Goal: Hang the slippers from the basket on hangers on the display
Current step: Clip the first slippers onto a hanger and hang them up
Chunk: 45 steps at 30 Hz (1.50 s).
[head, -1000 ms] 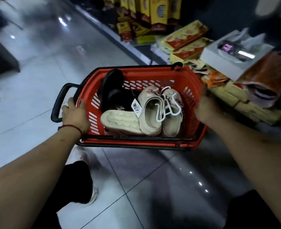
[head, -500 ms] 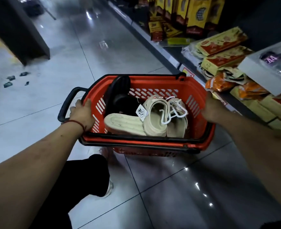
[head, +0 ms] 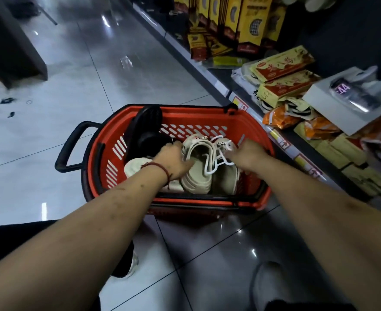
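Observation:
The red basket (head: pixel 108 158) stands on the tiled floor beside the shelf. It holds a pair of beige slippers (head: pixel 198 176) joined by a white hanger (head: pixel 216 163), a cream slipper (head: pixel 135 166) at the left, and black slippers (head: pixel 146 129) upright at the back. My left hand (head: pixel 173 159) is inside the basket and grips the side of the left beige slipper, thumb in its opening. My right hand (head: pixel 247 156) curls over the right beige slipper (head: pixel 226 180) where the hanger crosses it. The hand hides that slipper's front.
A low display shelf (head: pixel 281 140) runs along the right, piled with yellow and orange packets (head: pixel 281 63) and a white box (head: pixel 333 104). The basket's black handle (head: pixel 70 147) sticks out to the left. A dark counter (head: pixel 12 52) stands at the far left. My shoes are on the tiles below.
Both hands held the basket's sides while carrying it. The basket now sits on the floor, and both hands have moved inside onto the beige slippers.

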Available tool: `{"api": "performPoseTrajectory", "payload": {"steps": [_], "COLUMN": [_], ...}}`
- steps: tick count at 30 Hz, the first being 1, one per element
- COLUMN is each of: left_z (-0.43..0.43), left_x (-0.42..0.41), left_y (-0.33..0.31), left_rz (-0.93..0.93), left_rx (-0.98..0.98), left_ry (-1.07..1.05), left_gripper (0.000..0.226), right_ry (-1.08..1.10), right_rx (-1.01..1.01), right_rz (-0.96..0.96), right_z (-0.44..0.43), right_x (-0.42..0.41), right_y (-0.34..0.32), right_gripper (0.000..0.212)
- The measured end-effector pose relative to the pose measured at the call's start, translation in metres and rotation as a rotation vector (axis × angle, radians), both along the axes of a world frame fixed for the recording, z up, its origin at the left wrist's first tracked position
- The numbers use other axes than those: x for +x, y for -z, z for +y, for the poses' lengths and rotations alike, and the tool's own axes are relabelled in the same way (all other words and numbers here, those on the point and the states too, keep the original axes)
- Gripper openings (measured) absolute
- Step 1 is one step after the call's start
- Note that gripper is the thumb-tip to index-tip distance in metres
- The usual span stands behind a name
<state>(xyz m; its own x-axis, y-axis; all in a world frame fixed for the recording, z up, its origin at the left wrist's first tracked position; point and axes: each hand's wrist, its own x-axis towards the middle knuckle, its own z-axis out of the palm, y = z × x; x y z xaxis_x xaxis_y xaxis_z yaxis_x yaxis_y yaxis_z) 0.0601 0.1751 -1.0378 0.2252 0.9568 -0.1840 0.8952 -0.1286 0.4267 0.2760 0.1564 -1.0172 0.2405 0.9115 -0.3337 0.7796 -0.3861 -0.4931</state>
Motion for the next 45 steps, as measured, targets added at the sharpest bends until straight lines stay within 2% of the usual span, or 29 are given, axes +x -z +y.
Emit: {"api": "performPoseTrajectory", "payload": {"steps": [2,6,8,11,13,15,17,20,23,27,31,35,38,40,42,45], "left_z": [0.006,0.014,0.01,0.004,0.001,-0.001,-0.003,-0.005,-0.011,-0.021,-0.016,-0.008,-0.006,-0.009,-0.011,-0.009], "left_x": [0.013,0.024,0.024,0.009,-0.005,-0.018,-0.026,-0.038,-0.048,-0.039,-0.029,-0.034,-0.035,-0.032,-0.028,-0.02], "left_y": [0.006,0.003,-0.005,-0.021,-0.036,-0.056,-0.08,-0.112,-0.123,-0.12,-0.129,-0.134,-0.138,-0.14,-0.138,-0.141], "left_rz": [0.088,0.191,0.185,0.126,0.052,-0.003,-0.021,0.037,0.097,-0.201,-0.266,-0.395,-0.451,-0.468,-0.491,-0.494], "left_rx": [-0.045,-0.043,-0.01,0.069,0.12,0.168,0.181,0.171,0.137,0.038,0.154,0.272,0.387,0.439,0.486,0.515], "left_ry": [-0.001,0.013,0.037,0.025,0.024,0.024,0.019,0.07,0.089,-0.067,-0.173,-0.215,-0.2,-0.122,-0.084,-0.143], "left_gripper": [0.068,0.048,0.038,0.032,0.032,0.03,0.028,0.033,0.035,0.031,0.048,0.028,0.023,0.018,0.028,0.037], "right_ry": [0.089,0.217,0.272,0.307,0.262,0.193,0.14,0.113,0.089,-0.036,-0.115,-0.189,-0.23,-0.241,-0.247,-0.271], "right_rx": [-0.068,-0.185,-0.179,-0.122,-0.066,-0.007,0.053,0.185,0.261,0.321,0.375,0.408,0.405,0.399,0.399,0.388], "right_rz": [0.188,0.592,0.826,1.024,1.145,1.208,1.21,1.15,1.153,1.129,1.096,0.956,0.853,0.867,0.916,0.955], "right_z": [0.001,0.009,0.014,0.01,0.001,-0.011,-0.019,-0.024,-0.024,-0.02,-0.012,-0.007,-0.005,-0.002,0.0,0.003], "right_x": [-0.004,-0.008,-0.014,-0.019,-0.023,-0.03,-0.038,-0.05,-0.054,-0.055,-0.051,-0.038,-0.037,-0.04,-0.043,-0.047], "right_y": [0.003,-0.002,-0.01,-0.026,-0.037,-0.051,-0.064,-0.076,-0.081,-0.09,-0.1,-0.105,-0.099,-0.095,-0.093,-0.092], "right_gripper": [0.024,0.009,0.022,0.04,0.042,0.028,0.009,0.021,0.013,0.02,0.027,0.028,0.026,0.024,0.021,0.026]}}
